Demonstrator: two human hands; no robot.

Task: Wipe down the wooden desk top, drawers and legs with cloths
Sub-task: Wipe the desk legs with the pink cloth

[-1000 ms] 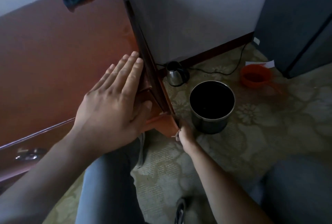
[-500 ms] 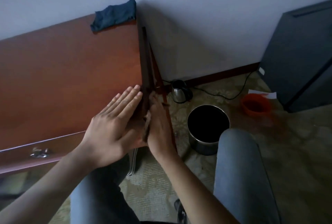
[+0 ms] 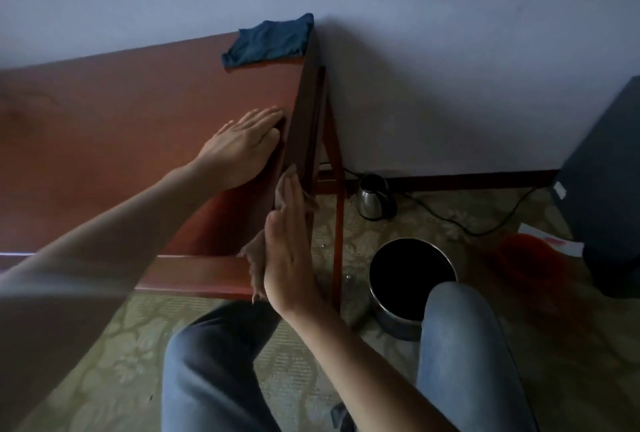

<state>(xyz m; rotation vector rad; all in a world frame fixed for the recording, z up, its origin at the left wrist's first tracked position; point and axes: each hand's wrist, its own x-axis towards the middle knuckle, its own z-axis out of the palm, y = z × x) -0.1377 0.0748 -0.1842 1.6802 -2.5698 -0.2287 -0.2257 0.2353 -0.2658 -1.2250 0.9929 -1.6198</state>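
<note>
Right hand (image 3: 289, 251) is flat, fingers straight and together, pressing a tan cloth (image 3: 282, 189) against the desk's right side edge; frayed cloth ends show above the fingertips and below the palm, near the front corner. Left hand (image 3: 242, 144) lies flat on the desk (image 3: 138, 140) top, fingers straight and close together, tips at the right edge, holding nothing; judged to be bracing. Step in hand, by judgement: wiping the side edge, with the legs and drawers possibly still to do. A second cloth, dark blue (image 3: 270, 40), sits bunched on the far right corner of the top, touching the wall (image 3: 450, 50). Right-side leg (image 3: 337, 223) runs down to the patterned floor (image 3: 519, 345). Just beside the leg stands a dark metal bin (image 3: 412, 279); behind it a kettle (image 3: 375, 196) with its cord (image 3: 467, 227) trailing across the floor; a red bowl (image 3: 523, 255) lies farther right, blurred. Person's knees in jeans (image 3: 464, 345) are close to the bin. Risks: the cloth is only pressed, not gripped, so a fast stroke or lifting the palm could let it slip off and fall toward the bin or floor. A downward sweep along the leg could knock the bin; a knee shift could do the same. Reaching lower could snag the cord and tip the kettle. Dim light may hide missed patches.
</note>
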